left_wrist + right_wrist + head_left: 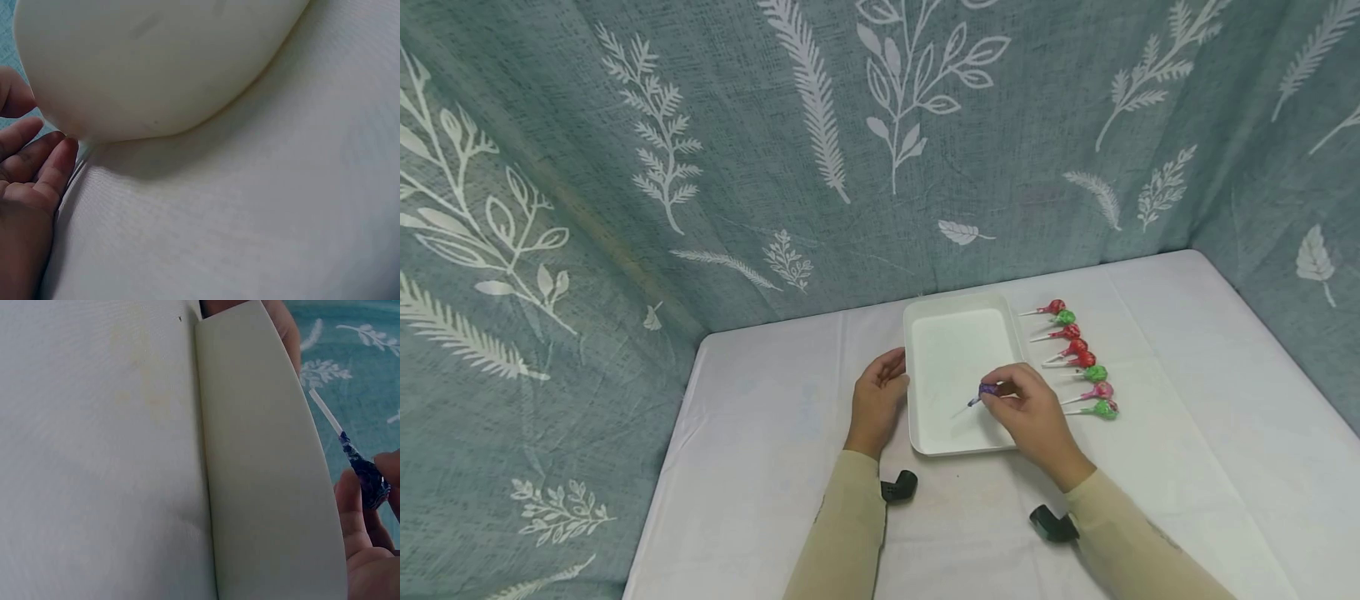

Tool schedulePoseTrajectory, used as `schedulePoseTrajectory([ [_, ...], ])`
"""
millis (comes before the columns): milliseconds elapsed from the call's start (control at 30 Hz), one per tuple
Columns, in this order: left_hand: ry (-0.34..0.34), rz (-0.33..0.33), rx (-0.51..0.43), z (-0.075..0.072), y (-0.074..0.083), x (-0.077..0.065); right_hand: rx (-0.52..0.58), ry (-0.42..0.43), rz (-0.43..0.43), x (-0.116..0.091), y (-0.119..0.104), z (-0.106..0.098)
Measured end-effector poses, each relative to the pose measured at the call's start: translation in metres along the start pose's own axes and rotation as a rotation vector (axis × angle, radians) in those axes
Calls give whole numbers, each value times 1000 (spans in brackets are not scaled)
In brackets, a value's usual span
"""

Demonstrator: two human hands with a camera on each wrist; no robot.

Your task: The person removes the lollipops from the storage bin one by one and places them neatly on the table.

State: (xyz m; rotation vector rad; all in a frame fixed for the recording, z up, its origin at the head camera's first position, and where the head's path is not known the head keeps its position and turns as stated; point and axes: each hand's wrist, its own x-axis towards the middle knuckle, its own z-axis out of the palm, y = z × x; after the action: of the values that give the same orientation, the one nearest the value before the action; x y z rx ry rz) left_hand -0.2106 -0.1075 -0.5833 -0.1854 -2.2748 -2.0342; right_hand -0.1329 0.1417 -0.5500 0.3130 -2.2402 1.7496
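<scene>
My right hand (pixel 1033 421) pinches a purple-wrapped lollipop (pixel 987 390) by its candy head, above the white tray (pixel 914 417). Its white stick points down and left in the head view. In the right wrist view the dark purple wrapper of the lollipop (pixel 372 484) shows between thumb and fingers, beyond the tray's side wall (pixel 269 456). Against the left side of the tray rests my left hand (pixel 874 408). The left wrist view has its fingertips (pixel 62 153) touching the tray's outer wall (pixel 156 75), fingers loosely bent.
To the tray's right, several lollipops in red, green and pink wrappers lie in a column, among them a pink one (pixel 1099 391) and a green one (pixel 1105 408). A white cloth (pixel 760 467) covers the table. Patterned blue-green curtains (pixel 737 167) stand behind and at the sides.
</scene>
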Motion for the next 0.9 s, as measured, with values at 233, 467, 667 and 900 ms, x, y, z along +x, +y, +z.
schedulePoseTrajectory([
  [233, -1, -1, 8, -1, -1, 1, 24, 22, 20, -4, 1, -10],
  [467, 2, -5, 2, -1, -2, 1, 17, 60, 15, -8, 5, -21],
  [667, 2, -7, -1, -1, -2, 1, 32, 79, 35, -11, 6, -27],
  [900, 9, -3, 20, 0, 0, 0, 41, 107, 54, -13, 9, -33],
])
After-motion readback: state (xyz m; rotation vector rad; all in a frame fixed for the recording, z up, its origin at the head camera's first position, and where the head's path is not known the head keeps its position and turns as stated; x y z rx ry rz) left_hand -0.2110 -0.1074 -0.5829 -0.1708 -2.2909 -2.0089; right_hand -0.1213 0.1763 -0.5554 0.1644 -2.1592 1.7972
